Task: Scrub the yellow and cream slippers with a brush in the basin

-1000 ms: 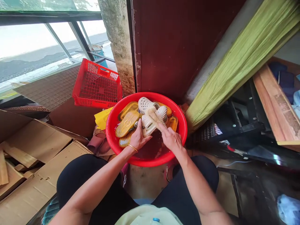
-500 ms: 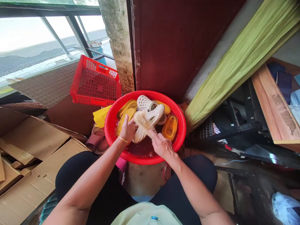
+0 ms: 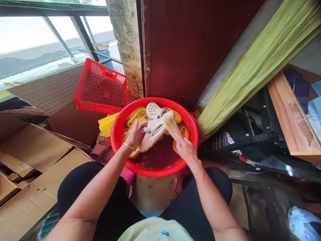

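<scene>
My left hand (image 3: 136, 134) grips a cream clog (image 3: 155, 131) by its strap side, tilted above the water in a red basin (image 3: 155, 172). In my right hand (image 3: 187, 149) is a scrub brush (image 3: 171, 124), its pale bristles against the toe end of that clog. A second cream clog (image 3: 153, 109) rests behind it, partly covered. Around them in the basin lie several yellow slippers, one yellow slipper (image 3: 136, 115) at the back left and another yellow slipper (image 3: 184, 131) at the right, partly behind the brush and my right hand.
A red plastic crate (image 3: 102, 88) stands behind the basin on the left, near a yellow sheet (image 3: 107, 124). Cardboard boxes (image 3: 50, 174) fill the left side. A dark red door (image 3: 195, 47) rises behind the basin; a green curtain (image 3: 250, 70) hangs at the right.
The brush in my right hand has moved right and up, from the clog's middle to its toe end. My left hand still holds the clog, now turned slightly.
</scene>
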### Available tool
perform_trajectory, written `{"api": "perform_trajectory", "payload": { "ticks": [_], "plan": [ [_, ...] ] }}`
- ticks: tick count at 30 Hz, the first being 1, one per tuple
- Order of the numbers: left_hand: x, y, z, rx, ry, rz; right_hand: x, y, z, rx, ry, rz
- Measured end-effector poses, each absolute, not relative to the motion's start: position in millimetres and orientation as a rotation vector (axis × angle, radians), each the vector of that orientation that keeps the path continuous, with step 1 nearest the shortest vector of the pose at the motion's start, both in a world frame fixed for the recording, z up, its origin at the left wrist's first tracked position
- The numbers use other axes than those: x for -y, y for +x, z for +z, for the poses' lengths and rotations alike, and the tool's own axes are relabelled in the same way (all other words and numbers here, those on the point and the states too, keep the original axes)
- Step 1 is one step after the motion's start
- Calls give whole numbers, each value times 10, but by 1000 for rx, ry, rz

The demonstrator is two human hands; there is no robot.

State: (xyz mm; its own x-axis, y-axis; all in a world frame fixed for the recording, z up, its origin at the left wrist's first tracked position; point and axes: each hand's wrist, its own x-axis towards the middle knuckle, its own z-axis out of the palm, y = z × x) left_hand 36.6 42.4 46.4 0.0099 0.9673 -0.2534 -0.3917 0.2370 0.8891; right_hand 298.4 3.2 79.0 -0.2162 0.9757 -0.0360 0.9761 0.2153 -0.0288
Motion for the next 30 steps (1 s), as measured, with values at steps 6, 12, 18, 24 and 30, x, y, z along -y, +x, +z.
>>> {"api": "perform_trajectory", "payload": {
  "ticks": [6, 12, 18, 24, 30],
  "plan": [
    [-382, 542, 158, -1405, 1194, 1186, -285, 3127, 737, -2447, 2127, -184],
    [-197, 644, -167, -1412, 1325, 975, -346, 3274, 759, -2267, 2174, -227],
    [22, 892, -253, -1355, 1407, 951, -285, 3278, 758, -2412, 1937, -272],
    [105, 1002, -146, -1361, 1368, 994, -347, 3403, 747, -2335, 2120, -211],
    [23, 906, 263, -1239, 1160, 1198, -389, 3537, 763, -2305, 2421, -148]
  ]
}}
